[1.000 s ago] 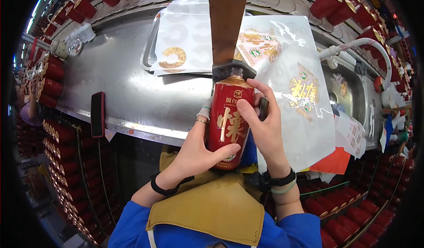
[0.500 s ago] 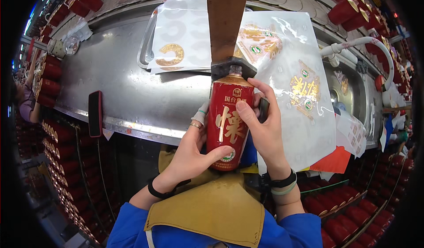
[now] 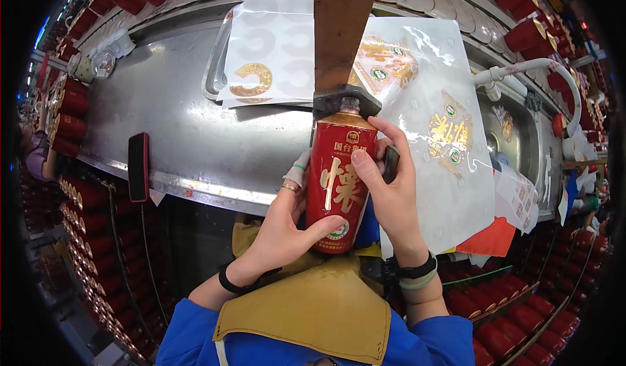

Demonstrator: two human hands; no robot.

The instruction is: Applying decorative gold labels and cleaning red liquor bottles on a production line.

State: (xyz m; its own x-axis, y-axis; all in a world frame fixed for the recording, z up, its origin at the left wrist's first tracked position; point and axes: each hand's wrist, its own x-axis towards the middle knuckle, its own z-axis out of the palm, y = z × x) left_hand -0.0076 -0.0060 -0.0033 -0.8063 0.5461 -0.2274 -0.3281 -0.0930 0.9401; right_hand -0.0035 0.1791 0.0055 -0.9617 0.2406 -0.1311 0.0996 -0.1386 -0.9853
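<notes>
A red bottle (image 3: 334, 170) with a gold shoulder, gold characters and a small green-and-white emblem lies in front of me, its neck away from me. The neck rests by a black block (image 3: 329, 99) at the foot of a brown post. My left hand (image 3: 280, 229) is closed round the bottle's lower left side, thumb across the front, with a white cover on one finger. My right hand (image 3: 393, 190) grips the upper right side, thumb on the front and index finger by the shoulder. A dark rounded piece (image 3: 390, 162) shows between its fingers, its kind unclear.
White sheets with gold ring decals (image 3: 252, 81) and a clear decal sheet (image 3: 430, 190) lie on the steel counter (image 3: 169, 118). A phone (image 3: 138, 167) is at its left edge. A sink (image 3: 521, 138) with a white tap stands right. Racks of red bottles flank me.
The view has shifted slightly. Both hands keep their hold on the bottle, which has barely moved.
</notes>
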